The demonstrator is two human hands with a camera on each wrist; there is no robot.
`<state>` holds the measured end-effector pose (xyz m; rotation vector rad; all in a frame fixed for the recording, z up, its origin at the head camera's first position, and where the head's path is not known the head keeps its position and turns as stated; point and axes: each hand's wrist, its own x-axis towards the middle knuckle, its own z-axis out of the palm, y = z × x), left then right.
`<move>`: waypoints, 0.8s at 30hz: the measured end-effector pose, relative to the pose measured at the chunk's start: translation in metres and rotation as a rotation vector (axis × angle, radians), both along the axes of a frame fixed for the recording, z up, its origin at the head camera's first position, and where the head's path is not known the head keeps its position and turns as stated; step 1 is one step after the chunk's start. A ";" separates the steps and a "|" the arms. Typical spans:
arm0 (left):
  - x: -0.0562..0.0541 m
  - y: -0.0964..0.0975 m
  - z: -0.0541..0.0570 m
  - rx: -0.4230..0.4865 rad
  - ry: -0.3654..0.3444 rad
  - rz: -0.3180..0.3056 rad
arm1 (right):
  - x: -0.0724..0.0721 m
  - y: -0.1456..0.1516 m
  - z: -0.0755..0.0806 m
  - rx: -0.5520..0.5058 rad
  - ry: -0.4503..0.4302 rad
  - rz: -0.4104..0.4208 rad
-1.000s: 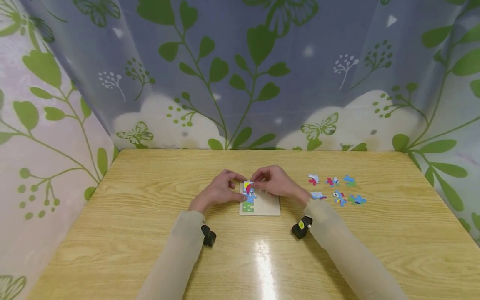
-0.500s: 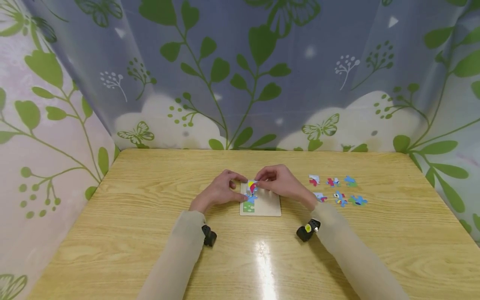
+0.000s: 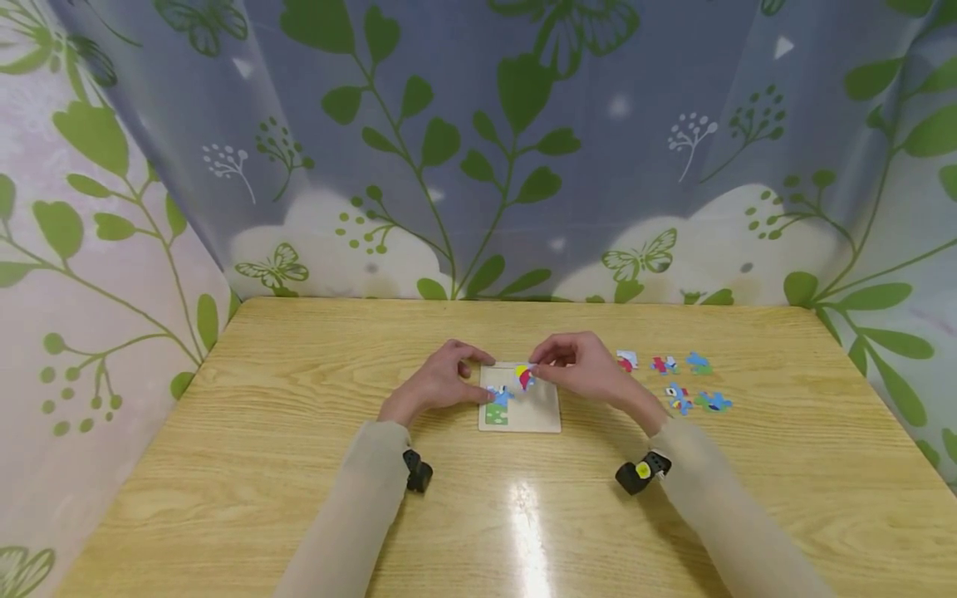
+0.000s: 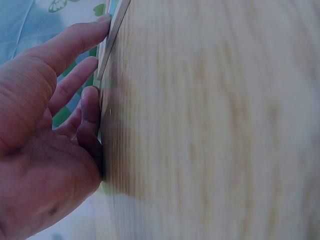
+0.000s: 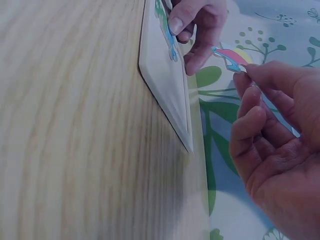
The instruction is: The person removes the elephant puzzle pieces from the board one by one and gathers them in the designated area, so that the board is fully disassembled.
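A square puzzle board (image 3: 536, 415) lies on the table with a blue puzzle piece (image 3: 500, 395) and a green puzzle piece (image 3: 497, 415) along its left side. My left hand (image 3: 439, 378) steadies the board: the thumb presses at the left side by the blue piece, and the extended index finger touches the top left corner. Thumb and fingertips of my right hand (image 3: 583, 365) pinch a yellow, red and blue puzzle piece (image 3: 523, 378) over the board's upper part. From the right wrist view, this piece (image 5: 232, 57) is raised above the board's surface (image 5: 165, 95).
To the right lie several loose puzzle pieces, among them a red one (image 3: 662, 365), a blue and green one (image 3: 699, 363) and another blue and green one (image 3: 714, 401). The wooden table (image 3: 299, 374) meets a leaf-patterned curtain (image 3: 478, 208) at its back edge.
My right hand has lifted the yellow and red piece off the board's top left and moved it right. My left hand stays in place. The right forearm now covers one loose piece.
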<state>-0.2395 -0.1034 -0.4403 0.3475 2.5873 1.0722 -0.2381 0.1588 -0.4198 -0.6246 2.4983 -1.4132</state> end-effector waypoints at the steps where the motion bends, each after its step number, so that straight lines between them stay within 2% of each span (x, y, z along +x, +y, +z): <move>1: 0.000 0.000 0.000 -0.001 0.000 0.000 | 0.002 0.002 0.000 0.000 -0.001 -0.005; 17: 0.001 -0.001 -0.002 0.030 -0.007 -0.015 | 0.024 0.043 0.001 0.051 -0.002 -0.040; 24: -0.001 -0.002 -0.004 0.035 -0.006 -0.019 | 0.029 0.063 0.000 0.095 -0.012 -0.053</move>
